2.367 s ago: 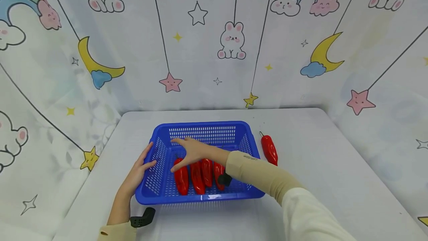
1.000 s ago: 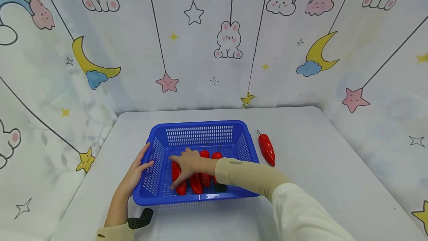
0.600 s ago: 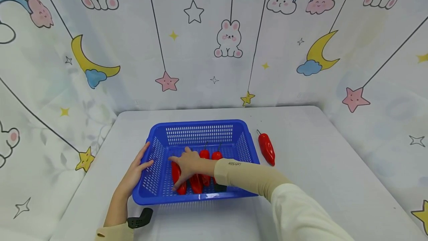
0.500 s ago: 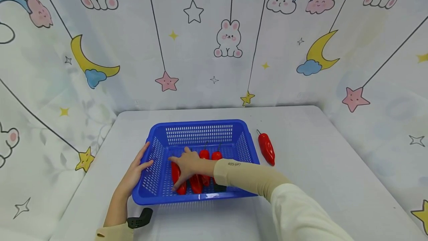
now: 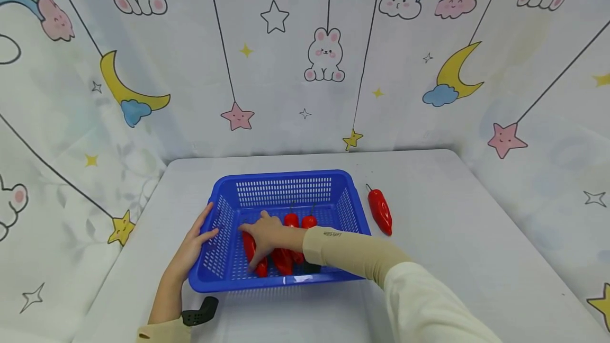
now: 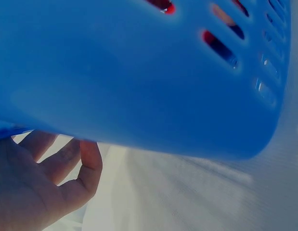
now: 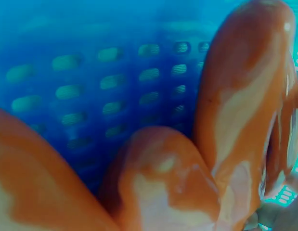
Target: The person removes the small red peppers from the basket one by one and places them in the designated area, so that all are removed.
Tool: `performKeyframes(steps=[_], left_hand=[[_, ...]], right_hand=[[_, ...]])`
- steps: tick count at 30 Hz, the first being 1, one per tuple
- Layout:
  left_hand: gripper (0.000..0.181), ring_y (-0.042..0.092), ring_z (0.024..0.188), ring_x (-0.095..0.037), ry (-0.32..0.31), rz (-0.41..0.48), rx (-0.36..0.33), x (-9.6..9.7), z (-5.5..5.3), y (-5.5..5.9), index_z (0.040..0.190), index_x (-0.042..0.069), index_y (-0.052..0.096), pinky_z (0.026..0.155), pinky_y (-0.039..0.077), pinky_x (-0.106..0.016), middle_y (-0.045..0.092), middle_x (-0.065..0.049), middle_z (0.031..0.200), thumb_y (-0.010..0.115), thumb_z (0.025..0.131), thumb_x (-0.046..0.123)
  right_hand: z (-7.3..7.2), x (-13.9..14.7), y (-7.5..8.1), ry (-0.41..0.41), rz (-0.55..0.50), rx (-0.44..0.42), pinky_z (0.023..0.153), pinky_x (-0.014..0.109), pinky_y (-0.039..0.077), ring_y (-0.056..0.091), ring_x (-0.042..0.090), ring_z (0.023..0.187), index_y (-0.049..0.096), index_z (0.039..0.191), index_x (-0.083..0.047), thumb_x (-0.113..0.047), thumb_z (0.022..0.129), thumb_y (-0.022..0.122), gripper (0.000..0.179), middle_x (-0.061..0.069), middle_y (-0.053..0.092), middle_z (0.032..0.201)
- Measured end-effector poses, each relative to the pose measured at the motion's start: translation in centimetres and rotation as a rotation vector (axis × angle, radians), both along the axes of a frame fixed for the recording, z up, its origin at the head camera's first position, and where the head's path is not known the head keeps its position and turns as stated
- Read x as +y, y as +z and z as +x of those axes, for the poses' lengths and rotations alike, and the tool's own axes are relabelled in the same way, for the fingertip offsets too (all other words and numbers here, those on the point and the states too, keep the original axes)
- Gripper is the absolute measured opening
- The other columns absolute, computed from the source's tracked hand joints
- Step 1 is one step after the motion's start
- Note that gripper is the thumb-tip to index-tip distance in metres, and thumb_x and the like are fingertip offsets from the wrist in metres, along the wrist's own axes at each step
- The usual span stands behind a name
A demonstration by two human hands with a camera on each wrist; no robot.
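A blue perforated plastic basket (image 5: pixel 229 283) stands on the table with several glossy red chili peppers (image 5: pixel 309 221) side by side inside. My left hand (image 5: pixel 190 247) grips its left rim, thumb over the edge; in the left wrist view the curled fingers (image 6: pixel 91 168) meet the basket wall (image 6: pixel 139 86). Reaching in from the right, my right hand (image 5: pixel 268 234) has thumb and fingers spread around the leftmost chili pepper (image 5: pixel 249 246), its palm covering part of the neighbouring ones. Close up, the right wrist view shows rounded peppers (image 7: pixel 245 86) against the slotted basket wall (image 7: pixel 86 33).
One more red chili pepper (image 5: pixel 379 211) lies on the white table (image 5: pixel 452 237), right of the basket. A patterned white backdrop (image 5: pixel 295 131) rises behind and along both sides. My right forearm (image 5: pixel 352 247) crosses the basket's front right part.
My right hand has lowered onto the peppers and its thumb has drawn in. The leftmost peppers have turned slightly, lower ends shifting right. The left hand stays on the rim.
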State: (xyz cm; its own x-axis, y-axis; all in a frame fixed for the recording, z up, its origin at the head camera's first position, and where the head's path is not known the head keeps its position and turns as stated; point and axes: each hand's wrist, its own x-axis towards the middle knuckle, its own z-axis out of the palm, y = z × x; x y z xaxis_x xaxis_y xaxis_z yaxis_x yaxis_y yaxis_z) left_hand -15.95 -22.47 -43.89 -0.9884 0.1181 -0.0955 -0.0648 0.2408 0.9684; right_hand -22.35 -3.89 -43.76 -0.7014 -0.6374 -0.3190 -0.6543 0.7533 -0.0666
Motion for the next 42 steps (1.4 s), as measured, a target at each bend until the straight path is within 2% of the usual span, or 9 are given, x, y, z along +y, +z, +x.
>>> performKeyframes(steps=[9, 15, 18, 21, 24, 32, 36, 42], left_hand=[[0.06, 0.01, 0.133, -0.046, 0.003, -0.004, -0.005, -0.1, 0.0, 0.1, 0.148, 0.03, 0.005, 0.097, 0.02, -0.063, -0.001, -0.013, 0.153, 0.036, 0.097, 0.02], [0.06, 0.011, 0.133, -0.046, 0.005, -0.003, -0.008, -0.1, 0.1, 0.0, 0.148, 0.03, 0.005, 0.097, 0.02, -0.063, -0.001, -0.013, 0.153, 0.037, 0.097, 0.02], [0.06, 0.013, 0.133, -0.046, 0.006, 0.0, -0.013, -0.1, 0.1, 0.0, 0.148, 0.031, 0.005, 0.097, 0.02, -0.063, -0.001, -0.013, 0.153, 0.037, 0.097, 0.02], [0.06, 0.011, 0.133, -0.045, 0.003, -0.001, -0.01, -0.1, 0.1, 0.0, 0.148, 0.031, 0.005, 0.097, 0.019, -0.063, -0.002, -0.012, 0.153, 0.037, 0.097, 0.021], [0.06, 0.011, 0.134, -0.045, -0.001, 0.005, -0.004, -0.2, 0.0, 0.1, 0.148, 0.031, 0.005, 0.098, 0.019, -0.063, -0.002, -0.012, 0.153, 0.037, 0.097, 0.021], [0.06, 0.01, 0.134, -0.044, 0.0, 0.018, -0.013, -0.1, -0.1, 0.3, 0.148, 0.029, 0.005, 0.098, 0.02, -0.062, -0.002, -0.012, 0.153, 0.036, 0.097, 0.02], [0.06, 0.012, 0.133, -0.045, 0.005, 0.028, -0.019, 0.1, -0.1, 0.2, 0.148, 0.03, 0.005, 0.097, 0.023, -0.062, -0.003, -0.012, 0.153, 0.036, 0.097, 0.02], [0.061, 0.007, 0.135, -0.044, 0.008, 0.017, -0.013, 0.1, 0.0, 0.1, 0.148, 0.029, 0.005, 0.099, 0.017, -0.063, -0.004, -0.012, 0.153, 0.037, 0.097, 0.019]], right_hand=[[-0.4, 0.3, 0.7, -0.031, -0.084, -0.088, 0.082, 0.042, 0.048, 0.042, 0.024, 0.112, 0.035, 0.137, -0.039, -0.062, 0.056, 0.075, 0.093, -0.001, 0.055, 0.116], [-0.8, 0.8, 1.6, -0.001, -0.167, -0.154, 0.075, 0.037, 0.051, 0.045, 0.022, 0.105, 0.037, 0.137, -0.033, -0.057, 0.058, 0.077, 0.092, -0.001, 0.055, 0.114], [-1.0, 1.1, 2.3, 0.019, -0.224, -0.2, 0.069, 0.03, 0.052, 0.05, 0.019, 0.101, 0.036, 0.137, -0.029, -0.053, 0.059, 0.078, 0.091, -0.001, 0.056, 0.112], [-1.3, 1.4, 3.0, 0.022, -0.275, -0.245, 0.063, 0.024, 0.052, 0.054, 0.015, 0.095, 0.036, 0.137, -0.027, -0.047, 0.06, 0.08, 0.091, -0.001, 0.055, 0.111], [-1.5, 1.7, 3.9, 0.015, -0.328, -0.272, 0.062, 0.023, 0.052, 0.054, 0.016, 0.096, 0.035, 0.137, -0.026, -0.041, 0.061, 0.082, 0.09, 0.001, 0.054, 0.113], [-1.6, 3.0, 5.5, 0.04, -0.398, -0.307, 0.064, 0.019, 0.05, 0.052, 0.016, 0.101, 0.033, 0.137, -0.027, -0.035, 0.063, 0.082, 0.089, 0.002, 0.052, 0.118], [-1.8, 3.8, 6.3, 0.042, -0.438, -0.297, 0.066, 0.019, 0.05, 0.052, 0.016, 0.103, 0.033, 0.138, -0.026, -0.032, 0.064, 0.082, 0.089, 0.003, 0.051, 0.121], [-2.2, 5.1, 7.1, 0.03, -0.476, -0.277, 0.067, 0.019, 0.05, 0.051, 0.018, 0.103, 0.032, 0.139, -0.025, -0.028, 0.064, 0.082, 0.091, 0.005, 0.05, 0.122]])
